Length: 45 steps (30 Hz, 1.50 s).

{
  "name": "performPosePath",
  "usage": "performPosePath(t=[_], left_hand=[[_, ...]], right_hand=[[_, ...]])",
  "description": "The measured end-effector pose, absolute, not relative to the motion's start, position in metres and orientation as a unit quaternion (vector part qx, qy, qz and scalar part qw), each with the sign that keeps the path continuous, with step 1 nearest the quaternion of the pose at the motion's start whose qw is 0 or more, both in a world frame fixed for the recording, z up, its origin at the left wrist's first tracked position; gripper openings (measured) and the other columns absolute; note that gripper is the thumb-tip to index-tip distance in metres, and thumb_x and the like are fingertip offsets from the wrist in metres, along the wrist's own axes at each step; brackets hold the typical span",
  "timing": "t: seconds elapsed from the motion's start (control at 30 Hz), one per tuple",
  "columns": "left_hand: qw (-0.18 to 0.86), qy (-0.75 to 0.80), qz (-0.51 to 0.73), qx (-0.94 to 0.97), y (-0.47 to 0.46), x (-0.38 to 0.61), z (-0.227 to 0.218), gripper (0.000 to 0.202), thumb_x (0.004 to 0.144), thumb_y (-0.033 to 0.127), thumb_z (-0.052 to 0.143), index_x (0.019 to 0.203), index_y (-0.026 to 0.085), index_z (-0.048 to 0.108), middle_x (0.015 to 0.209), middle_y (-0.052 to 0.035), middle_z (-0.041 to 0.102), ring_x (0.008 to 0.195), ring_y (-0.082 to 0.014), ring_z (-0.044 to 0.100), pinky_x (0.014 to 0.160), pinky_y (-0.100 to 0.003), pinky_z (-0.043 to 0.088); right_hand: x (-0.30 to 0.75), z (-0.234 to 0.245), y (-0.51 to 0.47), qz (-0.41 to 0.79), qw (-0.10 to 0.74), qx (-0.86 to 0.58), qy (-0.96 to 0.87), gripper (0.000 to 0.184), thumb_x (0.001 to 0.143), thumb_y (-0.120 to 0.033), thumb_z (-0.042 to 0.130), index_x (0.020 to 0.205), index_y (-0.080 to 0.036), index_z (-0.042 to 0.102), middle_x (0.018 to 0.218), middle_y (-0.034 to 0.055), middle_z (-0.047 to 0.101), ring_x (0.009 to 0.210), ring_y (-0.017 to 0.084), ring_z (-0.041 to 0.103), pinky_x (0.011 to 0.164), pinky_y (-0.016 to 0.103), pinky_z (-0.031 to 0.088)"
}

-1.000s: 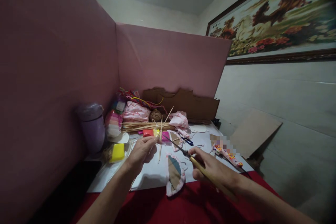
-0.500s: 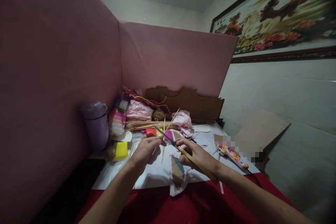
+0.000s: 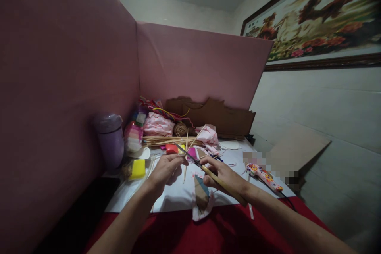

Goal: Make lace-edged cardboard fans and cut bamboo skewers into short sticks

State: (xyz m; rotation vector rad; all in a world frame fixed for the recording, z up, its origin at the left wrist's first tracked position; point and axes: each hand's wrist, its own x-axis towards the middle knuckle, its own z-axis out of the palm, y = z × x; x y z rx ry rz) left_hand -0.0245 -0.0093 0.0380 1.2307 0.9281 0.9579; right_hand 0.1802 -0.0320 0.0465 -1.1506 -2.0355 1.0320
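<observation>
Thin wooden sticks (image 3: 187, 143) cross each other in front of my left hand (image 3: 167, 168), whose thumb and fingertips are pinched around them. My right hand (image 3: 222, 175) is closed on a knife (image 3: 220, 182) with a long pale wooden handle and a narrow dark blade. The blade points up and to the left, across the sticks close to my left fingertips. How the edge meets the wood is too small to tell. Below my hands lies a cardboard piece (image 3: 202, 196) partly wrapped in pinkish-white cloth, at the front edge of the white sheet (image 3: 175, 198).
A purple lidded cup (image 3: 110, 143) and a yellow block (image 3: 138, 169) stand at the left. Behind my hands are a bundle of sticks (image 3: 160, 141), a twine ball (image 3: 180, 129) and brown cardboard (image 3: 226, 121). A flower-patterned tool (image 3: 263, 176) with a cord lies right.
The view has shifted very slightly. My hands, the knife and the sticks keep nearly the same position.
</observation>
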Motion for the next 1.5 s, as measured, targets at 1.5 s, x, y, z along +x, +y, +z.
performPosePath(t=[1.5], left_hand=[[0.495, 0.385, 0.472, 0.62, -0.005, -0.02, 0.031, 0.028, 0.07, 0.041, 0.056, 0.062, 0.014, 0.057, 0.041, 0.0085, 0.027, 0.037, -0.005, 0.022, 0.039, -0.02, 0.013]], right_hand=[[0.172, 0.04, -0.038, 0.376, 0.334, -0.45, -0.738, 0.044, 0.065, -0.055, 0.067, 0.084, -0.018, 0.051, 0.059, -0.0055, 0.044, 0.053, 0.009, 0.038, 0.048, 0.02, 0.03]])
